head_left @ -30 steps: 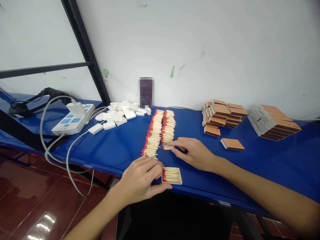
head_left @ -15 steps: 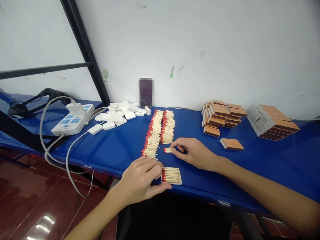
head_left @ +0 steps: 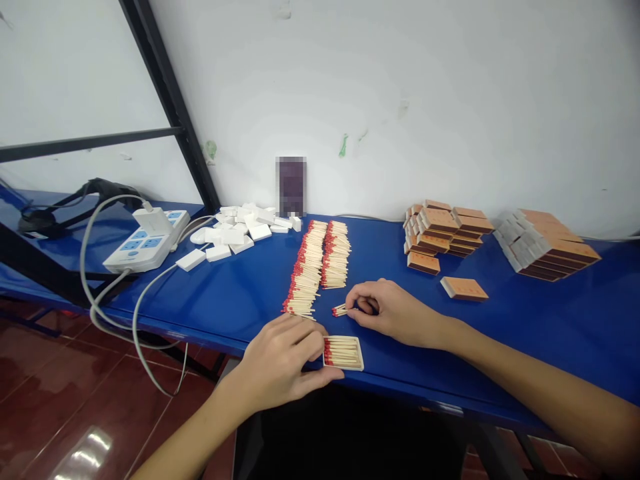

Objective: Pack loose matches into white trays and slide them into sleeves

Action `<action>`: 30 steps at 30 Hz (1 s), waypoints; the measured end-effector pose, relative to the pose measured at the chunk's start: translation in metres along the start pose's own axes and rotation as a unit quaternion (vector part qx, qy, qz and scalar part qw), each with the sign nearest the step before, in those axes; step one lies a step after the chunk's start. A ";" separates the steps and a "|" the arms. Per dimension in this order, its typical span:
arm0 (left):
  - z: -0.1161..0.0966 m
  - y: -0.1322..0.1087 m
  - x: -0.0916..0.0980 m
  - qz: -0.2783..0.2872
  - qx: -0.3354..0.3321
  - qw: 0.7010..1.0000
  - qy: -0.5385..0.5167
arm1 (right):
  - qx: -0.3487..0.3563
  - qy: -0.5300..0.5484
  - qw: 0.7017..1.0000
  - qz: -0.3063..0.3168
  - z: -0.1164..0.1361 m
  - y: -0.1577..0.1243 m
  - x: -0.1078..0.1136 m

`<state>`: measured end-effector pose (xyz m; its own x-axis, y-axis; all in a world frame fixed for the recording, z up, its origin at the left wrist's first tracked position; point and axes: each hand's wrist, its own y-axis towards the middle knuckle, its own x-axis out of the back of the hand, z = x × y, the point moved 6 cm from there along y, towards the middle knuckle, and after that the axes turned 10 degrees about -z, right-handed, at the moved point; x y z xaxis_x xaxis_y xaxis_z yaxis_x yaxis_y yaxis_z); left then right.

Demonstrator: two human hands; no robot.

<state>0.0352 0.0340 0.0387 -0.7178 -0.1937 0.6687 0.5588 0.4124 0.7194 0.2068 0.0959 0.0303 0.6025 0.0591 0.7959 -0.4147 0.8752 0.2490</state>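
Two rows of red-tipped matches (head_left: pixel 305 273) are laid front to back on the blue tabletop (head_left: pixel 525 340). A match-filled white tray (head_left: pixel 361 357) is positioned near the front edge. A power strip (head_left: pixel 131 255) and piled white boxes (head_left: pixel 233 236) are placed left; stacked matchboxes (head_left: pixel 440 220) and a single matchbox (head_left: pixel 466 289), right.

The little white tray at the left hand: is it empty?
No, red-tipped matches lie side by side in the white tray that the left hand holds.
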 end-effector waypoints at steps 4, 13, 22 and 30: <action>0.000 0.000 0.000 -0.001 0.001 1.000 -0.002 | 0.037 -0.048 0.998 -0.032 0.000 -0.002 0.000; 0.002 -0.001 -0.001 0.002 0.003 1.000 -0.002 | 0.072 -0.035 0.997 -0.018 0.008 -0.002 0.004; 0.000 0.000 0.000 0.000 0.004 1.000 0.000 | 0.033 -0.021 0.999 0.033 0.006 -0.002 0.001; 0.000 0.000 0.000 0.001 0.003 1.000 -0.004 | 0.034 -0.032 0.999 0.020 0.007 -0.002 0.003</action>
<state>0.0352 0.0345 0.0390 -0.7204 -0.1856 0.6682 0.5572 0.4187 0.7171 0.2052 0.0910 0.0363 0.5396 0.0609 0.8397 -0.4846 0.8381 0.2506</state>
